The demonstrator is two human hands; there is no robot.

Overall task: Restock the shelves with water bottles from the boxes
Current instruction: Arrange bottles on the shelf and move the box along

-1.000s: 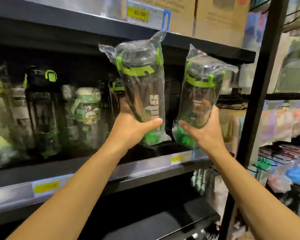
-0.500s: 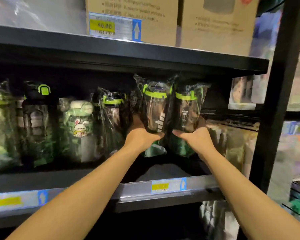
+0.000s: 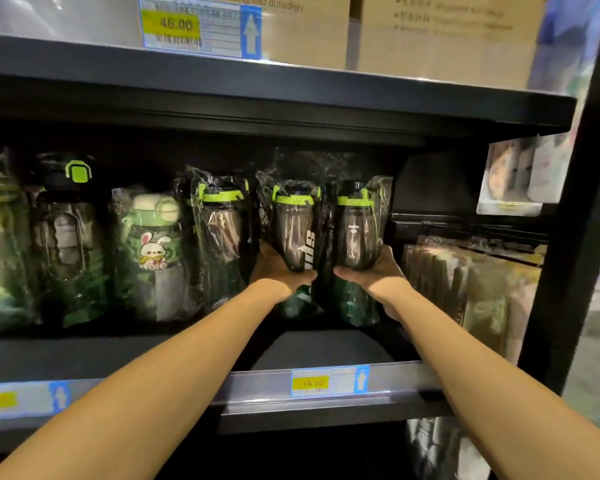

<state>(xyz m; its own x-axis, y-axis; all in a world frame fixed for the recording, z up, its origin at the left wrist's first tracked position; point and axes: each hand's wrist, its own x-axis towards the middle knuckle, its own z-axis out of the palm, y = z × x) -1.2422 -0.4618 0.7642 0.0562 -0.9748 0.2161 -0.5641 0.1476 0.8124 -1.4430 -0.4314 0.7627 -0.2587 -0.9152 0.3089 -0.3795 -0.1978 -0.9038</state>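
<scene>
Two dark water bottles with green collars, each wrapped in clear plastic, stand upright side by side on the black shelf (image 3: 326, 351). The left hand (image 3: 278, 271) grips the left bottle (image 3: 297, 230); the right hand (image 3: 378, 275) grips the right bottle (image 3: 355, 230). A rabbit bottle (image 3: 153, 247) stands further left. A price tag (image 3: 329, 382) sits on the shelf's front edge.

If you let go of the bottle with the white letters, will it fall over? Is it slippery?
The bottle is tall and narrow, so it could tip, though the right-hand bottle beside it may prop it. Its crinkly plastic wrap looks slippery. The left hand and right hand grip low, probably steadying both.
</scene>
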